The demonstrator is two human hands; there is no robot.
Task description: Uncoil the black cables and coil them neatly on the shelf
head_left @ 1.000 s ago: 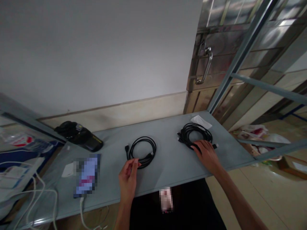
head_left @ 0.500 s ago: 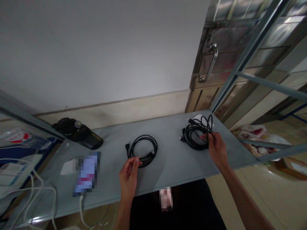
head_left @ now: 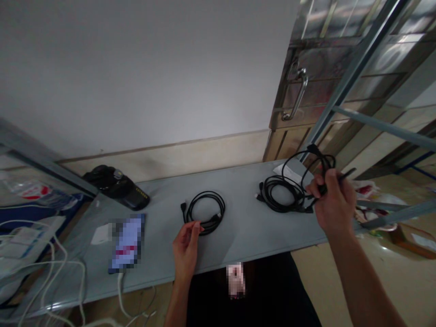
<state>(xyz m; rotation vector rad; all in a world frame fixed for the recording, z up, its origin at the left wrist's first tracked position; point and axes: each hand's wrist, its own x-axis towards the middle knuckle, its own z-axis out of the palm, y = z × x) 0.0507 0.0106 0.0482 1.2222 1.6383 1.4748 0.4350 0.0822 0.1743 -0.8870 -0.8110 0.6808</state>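
Observation:
A coiled black cable [head_left: 205, 212] lies in the middle of the grey shelf [head_left: 238, 236]. My left hand [head_left: 186, 247] rests at its near edge, fingers curled with the tips touching the coil. A pile of black cables [head_left: 282, 195] sits at the shelf's right end. My right hand [head_left: 334, 204] is raised above the shelf's right edge, closed on one black cable [head_left: 315, 159] lifted out of that pile; its loops hang above the hand and a strand trails down to the pile.
A black handheld device [head_left: 117, 186] lies at the back left. A blurred phone [head_left: 126, 242] with a white lead lies front left, next to a white card [head_left: 100, 235]. White paper [head_left: 288, 172] sits behind the pile. A metal door handle [head_left: 295, 95] and frame posts stand right.
My right hand went from resting on the right cable pile to gripping one cable and lifting it up and to the right. My left hand stayed by the middle coil.

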